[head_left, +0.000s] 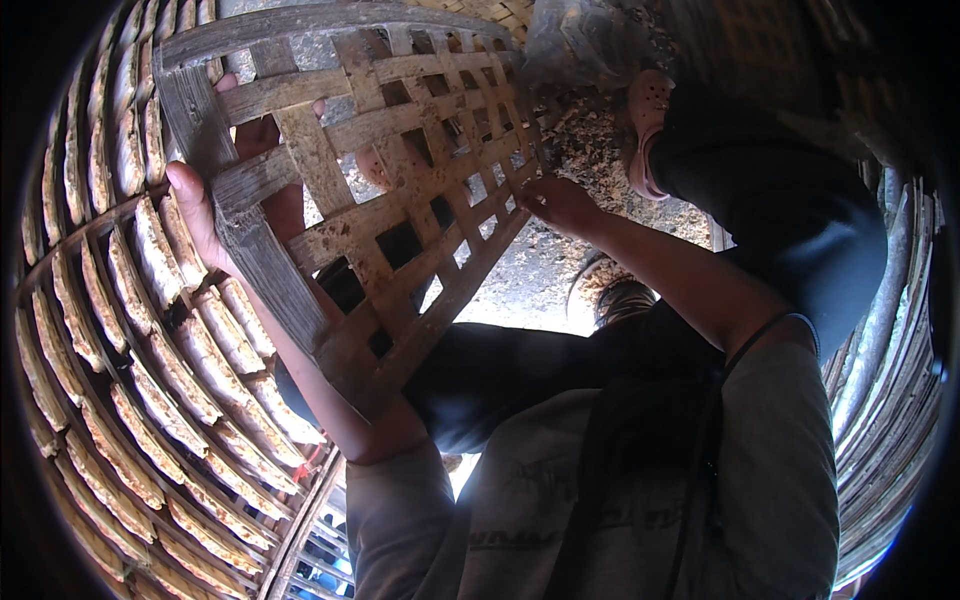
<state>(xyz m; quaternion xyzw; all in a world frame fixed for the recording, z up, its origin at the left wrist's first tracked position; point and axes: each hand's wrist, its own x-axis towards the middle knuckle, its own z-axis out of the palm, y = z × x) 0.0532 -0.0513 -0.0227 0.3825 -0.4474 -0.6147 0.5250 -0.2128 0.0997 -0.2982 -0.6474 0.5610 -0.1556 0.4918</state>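
Observation:
A woven bamboo lattice panel [400, 130] with weathered wooden edge bars is held up tilted before me. My left hand [203, 215] grips its left edge bar, with the thumb on the near side and fingers showing behind through the gaps. My right hand [560, 205] is at the panel's lower right edge, fingers bent and pressed together against the weave. Whether a small strip is pinched between those fingers cannot be made out.
Rows of pale, rough-edged strips [150, 340] stand at the left. Brown scraps [590, 140] litter the ground. A clear plastic bag [585, 40] lies at the far side, near a pink perforated clog [650, 120]. Long slats [890, 400] curve along the right. My dark-trousered knees [790, 190] flank the space.

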